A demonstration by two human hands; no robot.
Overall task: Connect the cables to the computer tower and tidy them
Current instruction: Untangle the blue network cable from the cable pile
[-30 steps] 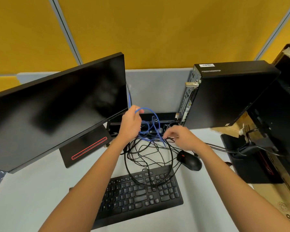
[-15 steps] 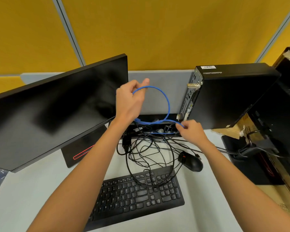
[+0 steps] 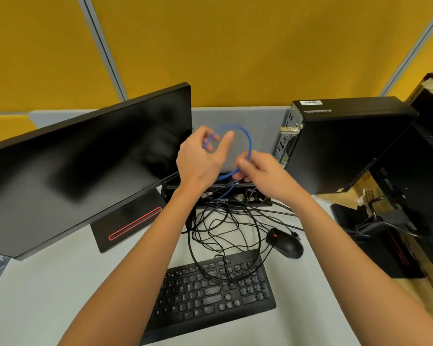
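Observation:
A black computer tower (image 3: 345,143) stands at the right, its port side facing left. A thin blue cable (image 3: 248,139) arcs in a loop above the desk. My left hand (image 3: 200,158) pinches the loop's upper left end, and my right hand (image 3: 260,171) grips its lower right part, just left of the tower's ports. The rest of the blue cable drops into a black cable tray (image 3: 250,198) behind the desk. A tangle of black cables (image 3: 225,228) lies on the desk below my hands and partly over the keyboard.
A black monitor (image 3: 85,166) tilts at the left on its stand (image 3: 130,223). A black keyboard (image 3: 210,293) and a black mouse (image 3: 285,243) lie on the pale desk. More black equipment and cardboard (image 3: 360,191) crowd the right side. Yellow partition panels rise behind.
Both hands have lifted the blue cable off the tangle and come together, folding it into a smaller loop. My right hand rose from the desk toward my left.

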